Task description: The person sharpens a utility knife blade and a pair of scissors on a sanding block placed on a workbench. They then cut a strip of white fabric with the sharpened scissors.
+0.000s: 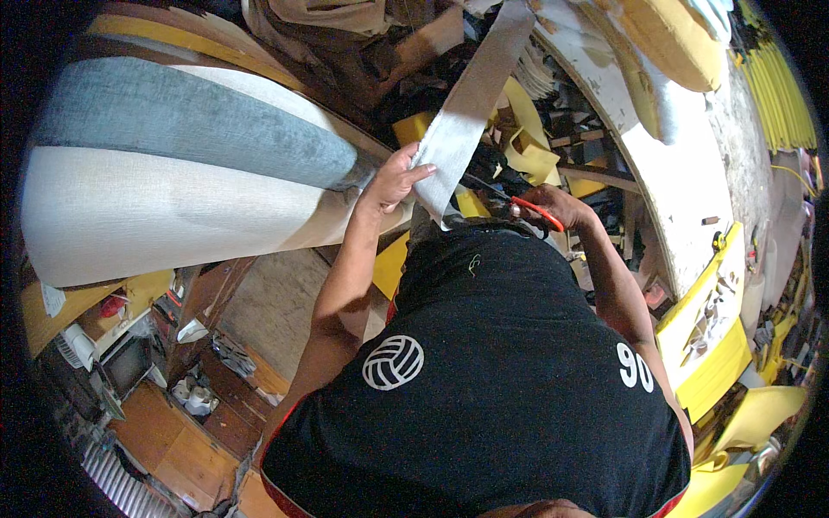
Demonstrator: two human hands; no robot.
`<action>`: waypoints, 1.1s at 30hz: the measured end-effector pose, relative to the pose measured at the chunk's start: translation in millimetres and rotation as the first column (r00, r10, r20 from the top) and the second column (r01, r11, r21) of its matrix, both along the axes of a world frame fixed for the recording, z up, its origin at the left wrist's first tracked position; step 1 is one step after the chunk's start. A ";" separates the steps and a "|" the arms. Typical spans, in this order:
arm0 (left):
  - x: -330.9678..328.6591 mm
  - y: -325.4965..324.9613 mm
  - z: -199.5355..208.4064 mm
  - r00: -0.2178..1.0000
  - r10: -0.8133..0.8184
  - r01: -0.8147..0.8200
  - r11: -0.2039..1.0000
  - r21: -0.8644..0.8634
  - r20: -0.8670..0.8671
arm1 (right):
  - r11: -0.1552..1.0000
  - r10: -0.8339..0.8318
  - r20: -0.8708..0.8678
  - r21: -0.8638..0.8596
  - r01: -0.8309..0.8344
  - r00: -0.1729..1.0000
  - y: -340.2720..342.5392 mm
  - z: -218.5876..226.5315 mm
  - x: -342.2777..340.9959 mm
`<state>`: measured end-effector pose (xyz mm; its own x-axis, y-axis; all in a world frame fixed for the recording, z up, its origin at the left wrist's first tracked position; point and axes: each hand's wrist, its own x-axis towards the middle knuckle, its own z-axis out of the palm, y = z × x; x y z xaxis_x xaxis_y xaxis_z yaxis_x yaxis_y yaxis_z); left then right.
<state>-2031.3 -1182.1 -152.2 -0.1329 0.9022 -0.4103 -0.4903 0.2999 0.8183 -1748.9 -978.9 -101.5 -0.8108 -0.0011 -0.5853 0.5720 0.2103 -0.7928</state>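
A long strip of light grey fabric (pixel 466 112) slants down from the top of the view, its lower end near my waist. My left hand (pixel 400 181) pinches the strip's left edge between thumb and fingers. To the right of the strip, my right hand (pixel 557 207) grips a pair of scissors (pixel 546 214) with orange-red handles. The dark blades point up and left toward the strip, apart from it as far as I can see. Against the dark clutter behind them, I cannot make out whether the blades are spread.
Large rolls of cream fabric (pixel 173 207) and blue-grey fabric (pixel 190 112) lie at the left. Yellow foam pieces (pixel 528 155) and scraps cover the floor ahead. A curved white panel (pixel 682 164) stands at the right, near yellow foam sheets (pixel 712 345). Brown cloth (pixel 345 43) is heaped at the far side.
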 end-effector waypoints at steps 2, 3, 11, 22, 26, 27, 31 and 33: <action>-1.0 -0.1 -0.6 1.000 0.007 -0.007 1.000 -0.018 0.006 | 1.000 0.014 -0.022 0.006 -0.014 1.000 -0.6 6.6 -2.8; -2.0 0.0 -0.6 1.000 0.002 -0.002 1.000 -0.017 0.006 | 1.000 -0.006 0.003 0.006 0.006 1.000 -2.0 9.0 -3.6; -6.9 0.5 5.7 1.000 0.010 -0.010 1.000 -0.012 -0.005 | 0.983 -0.099 0.183 -0.132 0.124 0.978 -9.5 -3.6 7.6; -9.7 -1.0 5.4 1.000 0.003 -0.003 1.000 -0.022 0.010 | 0.998 -0.066 0.050 0.023 0.065 0.997 -14.7 12.0 -8.4; -10.0 -0.6 3.0 1.000 0.003 -0.003 1.000 -0.022 0.006 | 0.996 -0.056 -0.015 0.070 0.057 0.998 -13.4 -0.3 -3.1; -10.2 0.0 2.5 1.000 0.000 0.000 1.000 -0.019 0.001 | 0.995 -0.074 -0.026 0.068 0.075 0.997 -13.3 -3.5 0.2; -10.0 -1.7 0.4 1.000 0.005 -0.005 1.000 -0.005 -0.008 | 0.997 -0.068 0.056 0.051 0.065 0.996 -12.8 11.8 -7.1; -10.7 -1.7 -0.3 1.000 0.000 0.000 1.000 -0.005 -0.009 | 0.998 -0.059 0.074 0.037 0.057 0.995 -11.3 16.0 -9.2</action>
<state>-2041.9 -1183.8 -152.5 -0.1369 0.9001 -0.4135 -0.4832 0.3038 0.8211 -1758.1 -990.1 -85.5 -0.7627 0.0662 -0.6434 0.6417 0.2020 -0.7399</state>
